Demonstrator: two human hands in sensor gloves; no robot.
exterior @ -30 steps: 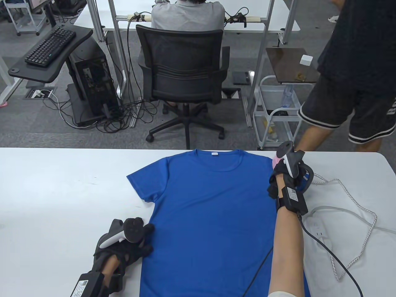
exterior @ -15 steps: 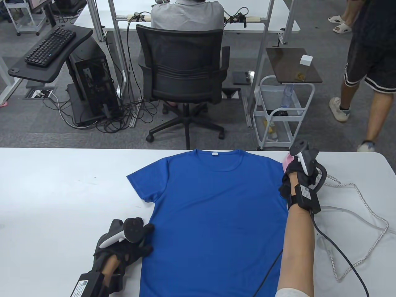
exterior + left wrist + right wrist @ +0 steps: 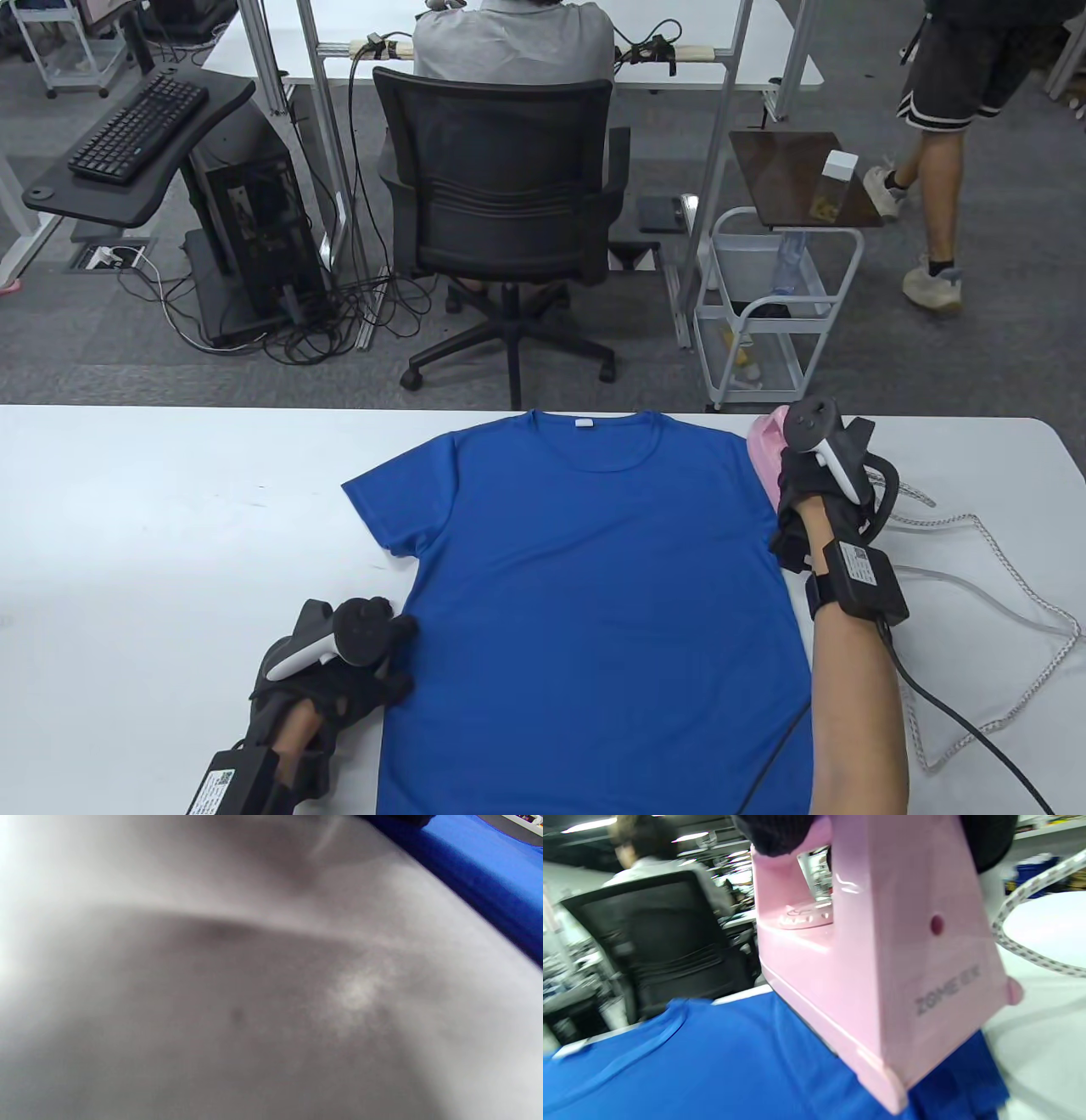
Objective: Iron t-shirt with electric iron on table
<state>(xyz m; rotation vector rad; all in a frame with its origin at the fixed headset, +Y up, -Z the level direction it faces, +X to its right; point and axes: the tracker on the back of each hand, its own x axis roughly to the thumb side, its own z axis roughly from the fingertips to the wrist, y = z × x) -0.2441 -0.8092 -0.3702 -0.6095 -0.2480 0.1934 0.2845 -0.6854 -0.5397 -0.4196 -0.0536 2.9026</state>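
A blue t-shirt [image 3: 585,586] lies flat on the white table [image 3: 170,526], collar at the far edge. My right hand [image 3: 814,492] grips the handle of a pink electric iron [image 3: 764,446] at the shirt's right shoulder. In the right wrist view the iron [image 3: 878,963] sits tilted on the blue sleeve [image 3: 721,1073], my fingers [image 3: 780,832] wrapped over its handle. My left hand [image 3: 352,671] rests on the table and touches the shirt's lower left edge. The left wrist view is a blur of table with a strip of shirt [image 3: 488,870].
The iron's braided cord [image 3: 1010,611] loops over the table at the right, beside a white power strip cable [image 3: 942,577]. A black glove cable [image 3: 950,713] trails from my right wrist. An office chair [image 3: 501,212] and a white cart [image 3: 772,314] stand beyond the far edge.
My right hand moved the iron right off the sleeve, then a little back toward the shoulder. The shirt shifted slightly left. The left hand stayed put.
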